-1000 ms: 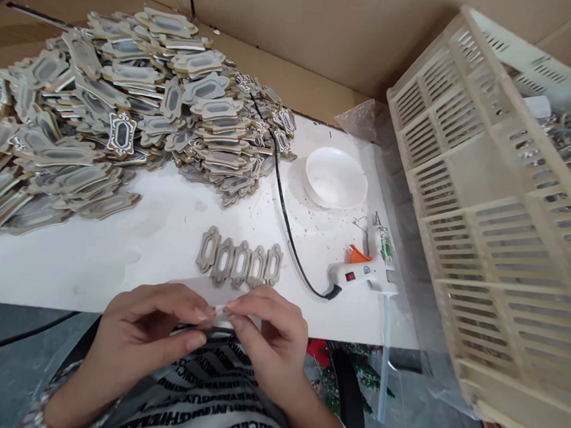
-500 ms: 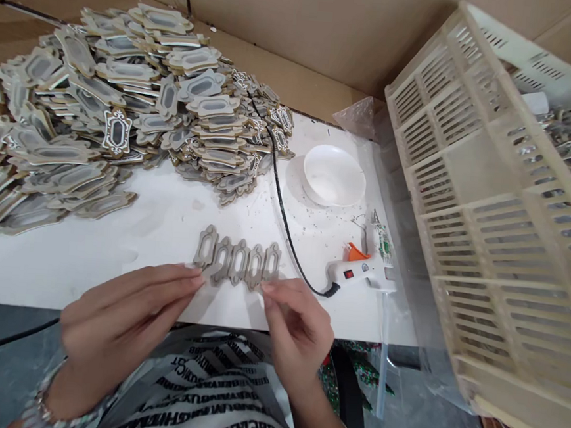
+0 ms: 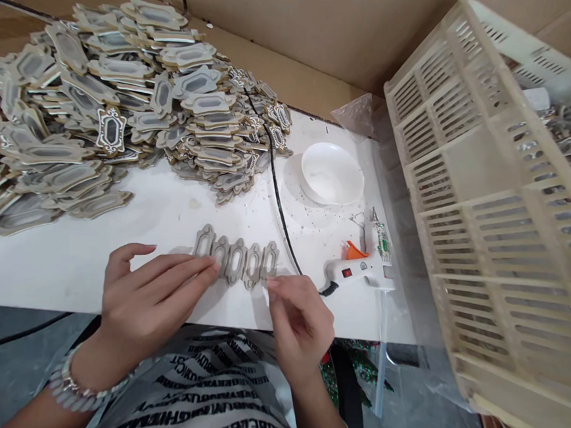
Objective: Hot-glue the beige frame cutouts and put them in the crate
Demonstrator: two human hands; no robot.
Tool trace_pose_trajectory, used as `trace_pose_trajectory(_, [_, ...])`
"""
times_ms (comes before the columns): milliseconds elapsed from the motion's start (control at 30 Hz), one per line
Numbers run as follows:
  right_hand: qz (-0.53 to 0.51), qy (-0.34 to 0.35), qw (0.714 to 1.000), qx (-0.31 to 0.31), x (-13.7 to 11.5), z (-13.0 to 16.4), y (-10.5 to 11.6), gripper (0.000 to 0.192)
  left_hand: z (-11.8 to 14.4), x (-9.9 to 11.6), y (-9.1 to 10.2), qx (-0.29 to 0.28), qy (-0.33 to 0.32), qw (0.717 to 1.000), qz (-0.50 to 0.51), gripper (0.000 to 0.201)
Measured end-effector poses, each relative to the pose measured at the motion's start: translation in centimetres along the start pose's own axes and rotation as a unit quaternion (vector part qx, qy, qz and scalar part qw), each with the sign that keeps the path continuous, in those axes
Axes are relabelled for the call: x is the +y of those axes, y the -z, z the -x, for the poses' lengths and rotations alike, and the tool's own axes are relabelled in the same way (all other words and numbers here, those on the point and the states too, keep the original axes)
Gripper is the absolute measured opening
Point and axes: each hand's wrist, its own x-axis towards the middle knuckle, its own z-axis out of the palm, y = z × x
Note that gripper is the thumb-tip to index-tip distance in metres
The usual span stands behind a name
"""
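Note:
Several small grey ornamental frames stand side by side in a short row on the white tabletop (image 3: 150, 296). My left hand (image 3: 155, 296) reaches over the row's left end, its fingers stretched out with the fingertips on the second frame (image 3: 220, 251); the thumb is held apart. The leftmost frame (image 3: 205, 239) is partly behind those fingers. At the other end, my right hand (image 3: 301, 321) pinches the lower tip of the rightmost frame (image 3: 269, 259) between thumb and forefinger. Between the hands lies a middle frame (image 3: 235, 263).
A big heap of similar frames (image 3: 123, 69) covers the back left. A white bowl (image 3: 332, 175) sits beyond the row, and a glue gun (image 3: 355, 272) with a black cord lies to the right. A slatted plastic crate (image 3: 471, 172) rises at far right.
My left hand has shifted right along the row, from a pinch near the leftmost frame to outstretched fingers on the second one. My right hand has stayed at the rightmost frame.

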Motion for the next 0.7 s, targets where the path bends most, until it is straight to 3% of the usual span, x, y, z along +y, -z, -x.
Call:
trace_pose_trajectory(200, [0.008,-0.010,1.000,0.002,-0.07,-0.05,0.09,0.036,0.08,-0.13,-0.08,-0.007,0.009,1.000,0.011,0.024])
trace_pose_trajectory(400, [0.014,-0.014,1.000,0.000,-0.09,-0.11,0.09,0.035,-0.25,-0.59,0.26,-0.017,-0.029,0.999,-0.003,0.026])
trace_pose_trajectory(567, [0.016,-0.018,1.000,-0.001,-0.07,0.00,0.11,0.035,0.08,-0.69,0.33,-0.054,0.007,0.998,0.021,0.032])
trace_pose_trajectory(700, [0.035,-0.025,0.999,0.009,-0.07,0.00,0.09,0.038,0.07,-0.69,0.18,-0.027,-0.003,0.998,0.056,0.025])
